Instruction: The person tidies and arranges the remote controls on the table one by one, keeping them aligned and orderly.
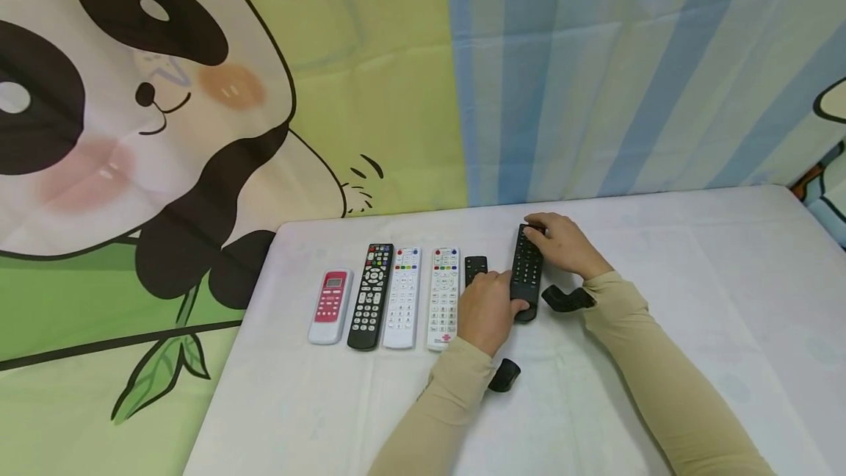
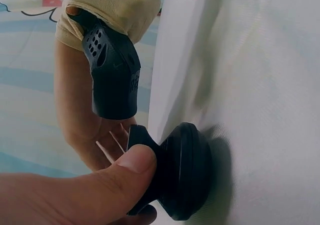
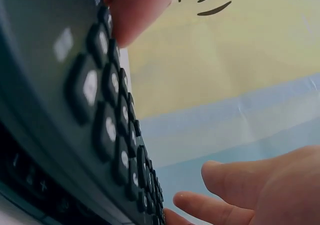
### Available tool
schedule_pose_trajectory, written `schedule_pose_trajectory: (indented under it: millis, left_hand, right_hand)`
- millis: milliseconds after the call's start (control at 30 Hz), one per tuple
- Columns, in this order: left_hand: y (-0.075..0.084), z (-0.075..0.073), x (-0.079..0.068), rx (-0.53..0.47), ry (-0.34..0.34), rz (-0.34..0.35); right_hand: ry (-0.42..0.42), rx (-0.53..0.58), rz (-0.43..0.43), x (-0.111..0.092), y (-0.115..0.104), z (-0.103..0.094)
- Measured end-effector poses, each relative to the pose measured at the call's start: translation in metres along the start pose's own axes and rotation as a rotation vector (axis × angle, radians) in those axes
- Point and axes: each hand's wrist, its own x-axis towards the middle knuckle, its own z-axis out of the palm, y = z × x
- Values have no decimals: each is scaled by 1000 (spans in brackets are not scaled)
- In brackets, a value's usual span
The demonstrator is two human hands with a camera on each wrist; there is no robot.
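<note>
My left hand (image 1: pixel 487 311) pinches the lower end of a black remote control (image 1: pixel 527 263), its thumb on top. My right hand (image 1: pixel 567 244) is at the far end of the same remote; in the right wrist view its fingers are fairly straight, touching the end, with the thumb off the keys. Under this remote lies a second black piece (image 2: pixel 187 175), resting on the white cloth; in the right wrist view it bears pale printed characters. Beside the left hand is a small black remote (image 1: pixel 474 267), its lower part hidden by the hand.
Left of the hands lie two white remotes (image 1: pixel 443 300) (image 1: pixel 402 300), a larger black remote (image 1: pixel 371 298) and a white remote with a red front (image 1: pixel 330 307), side by side on the white tablecloth (image 1: pixel 297 402). A printed panda curtain (image 1: pixel 370 94) hangs behind the table.
</note>
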Motion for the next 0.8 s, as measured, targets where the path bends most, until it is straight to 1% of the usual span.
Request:
schedule_pose_trajectory:
  millis: [233, 533, 800]
  left_hand:
    - [1, -3, -2, 13, 5, 9]
    - [2, -7, -3, 31, 33, 20]
    - [4, -8, -5, 33, 24, 43]
  right_hand:
    - [-3, -3, -12, 0, -3, 1]
    - [-7, 12, -38, -2, -6, -2]
    - [-11, 16, -35, -7, -11, -7]
